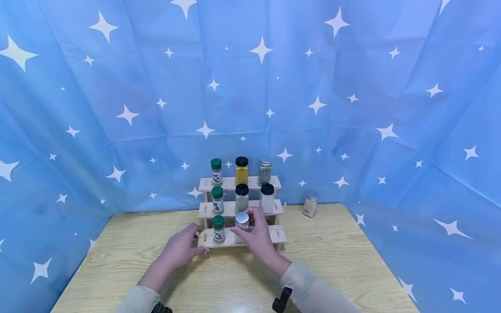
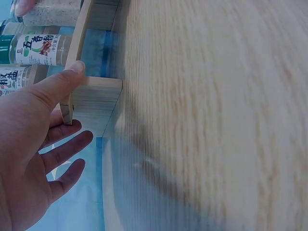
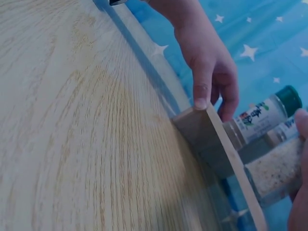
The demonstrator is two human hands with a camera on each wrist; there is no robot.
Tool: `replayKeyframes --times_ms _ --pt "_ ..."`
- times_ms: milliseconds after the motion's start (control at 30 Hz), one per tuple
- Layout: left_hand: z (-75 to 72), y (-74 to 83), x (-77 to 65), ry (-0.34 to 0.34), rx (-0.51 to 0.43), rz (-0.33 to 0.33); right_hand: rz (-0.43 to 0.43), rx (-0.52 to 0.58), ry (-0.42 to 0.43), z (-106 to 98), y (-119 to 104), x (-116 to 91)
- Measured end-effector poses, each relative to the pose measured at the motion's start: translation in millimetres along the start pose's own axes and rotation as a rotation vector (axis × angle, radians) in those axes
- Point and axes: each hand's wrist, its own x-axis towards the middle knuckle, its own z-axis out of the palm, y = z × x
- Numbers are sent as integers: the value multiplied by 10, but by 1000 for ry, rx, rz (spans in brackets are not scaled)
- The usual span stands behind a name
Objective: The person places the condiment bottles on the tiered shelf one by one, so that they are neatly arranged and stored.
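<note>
A three-step wooden spice rack (image 1: 277, 234) stands on the table. My left hand (image 1: 180, 248) grips the left end of its bottom step, thumb on the front edge and index finger behind the board, the other fingers spread loosely. At the middle of that step, my right hand (image 1: 261, 240) holds a silver-capped spice jar (image 1: 242, 219) between thumb and fingers. Pale, coarse grains fill this jar (image 3: 274, 168), and its base is at the board. Left of it, on the same step, is a green-capped spice bottle (image 1: 219, 229) with a white label (image 2: 39, 49).
The middle step bears a green-capped bottle (image 1: 217, 201) and two black-capped jars (image 1: 242, 200). On top are another green-capped bottle (image 1: 216, 172), a yellow-filled jar (image 1: 241, 172) and a silver-capped herb jar (image 1: 265, 173). A separate silver-capped jar (image 1: 310, 205) stands at the table's back right, before a starry blue curtain (image 1: 352, 113).
</note>
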Motion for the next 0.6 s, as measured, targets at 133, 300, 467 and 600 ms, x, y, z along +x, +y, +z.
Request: replayKeyframes --times_ms 133,300,467,600 --pt "0 0 5 -2 1 2 4 -13 -9 -6 0 -2" --pt "1 -1 5 -3 2 0 29 -69 -34 -66 -23 15" --pt "9 -9 11 2 6 0 79 -78 -37 -185 -61 19" --pt "8 -7 12 2 3 0 74 -92 -28 -328 -46 -16"
